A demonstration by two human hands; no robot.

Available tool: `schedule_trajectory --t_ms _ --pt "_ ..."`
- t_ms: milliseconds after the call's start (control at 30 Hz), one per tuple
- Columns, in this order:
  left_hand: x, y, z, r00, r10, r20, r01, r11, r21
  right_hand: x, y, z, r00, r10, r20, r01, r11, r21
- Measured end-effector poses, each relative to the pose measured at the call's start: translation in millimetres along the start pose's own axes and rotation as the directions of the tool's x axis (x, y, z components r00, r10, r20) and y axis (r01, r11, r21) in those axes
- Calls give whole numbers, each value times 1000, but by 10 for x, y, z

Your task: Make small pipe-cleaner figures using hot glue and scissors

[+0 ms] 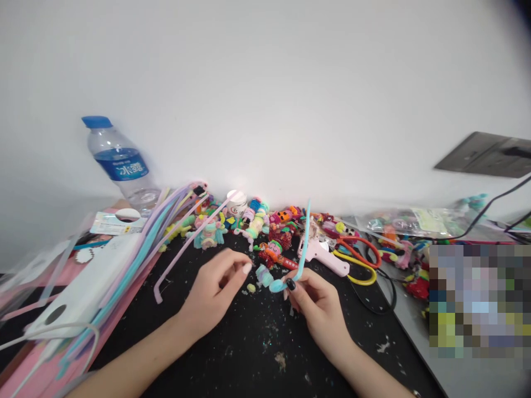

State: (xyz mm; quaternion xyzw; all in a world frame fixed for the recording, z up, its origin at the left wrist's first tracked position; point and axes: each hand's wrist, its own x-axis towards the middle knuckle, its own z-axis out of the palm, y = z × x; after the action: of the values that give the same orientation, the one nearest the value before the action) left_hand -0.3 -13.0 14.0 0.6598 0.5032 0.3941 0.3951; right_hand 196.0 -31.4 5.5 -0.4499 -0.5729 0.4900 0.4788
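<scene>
My right hand pinches a light blue pipe cleaner between thumb and index finger. One end of it stands up; the other is wound into a flat coil just left of my fingertips. Across from it, my left hand is loosely closed, thumb against the curled fingers, and nothing shows in it. Between the hands on the black mat lie a small pale blue and lilac fuzzy piece and a tiny yellow-green tuft. A bent pink pipe cleaner lies beyond my left hand.
A pink glue gun and scissors with red and yellow handles lie right of centre. Several colourful fuzzy figures line the wall. At left are a pipe-cleaner bundle and a water bottle; cables hang at right.
</scene>
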Motion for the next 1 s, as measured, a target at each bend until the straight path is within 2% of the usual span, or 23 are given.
schedule_trajectory --t_ms 33,100,167,233,333,400,633,800,900,1000 --pt "-15 13 37 985 -99 141 123 977 -174 0 -2 2 1000 -1 17 1 1000 -13" --pt "-36 29 104 894 -200 401 379 815 -439 2 -10 6 999 -2 52 4 999 -49" --pt "-46 33 146 828 -213 519 516 650 -557 9 -18 8 996 -5 85 12 997 -78" --pt "-49 32 160 811 -224 541 562 557 -612 17 -23 10 994 5 111 5 996 -85" --pt "-48 24 153 815 -250 522 571 497 -653 24 -24 11 992 68 110 -61 996 -62" --pt "-48 14 152 828 -266 493 556 504 -661 25 -20 5 989 113 94 -112 993 -26" --pt "-37 1 165 897 -305 319 438 697 -568 47 14 -40 990 114 86 -121 989 84" --pt "-30 27 158 923 -306 234 385 742 -549 66 -16 -17 991 104 88 -111 990 82" --pt "-19 26 154 926 -327 190 375 727 -576 89 -22 -41 997 25 70 -24 1000 -9" --pt "0 20 145 930 -351 110 343 720 -603 151 -4 -152 986 -161 -39 141 942 -305"
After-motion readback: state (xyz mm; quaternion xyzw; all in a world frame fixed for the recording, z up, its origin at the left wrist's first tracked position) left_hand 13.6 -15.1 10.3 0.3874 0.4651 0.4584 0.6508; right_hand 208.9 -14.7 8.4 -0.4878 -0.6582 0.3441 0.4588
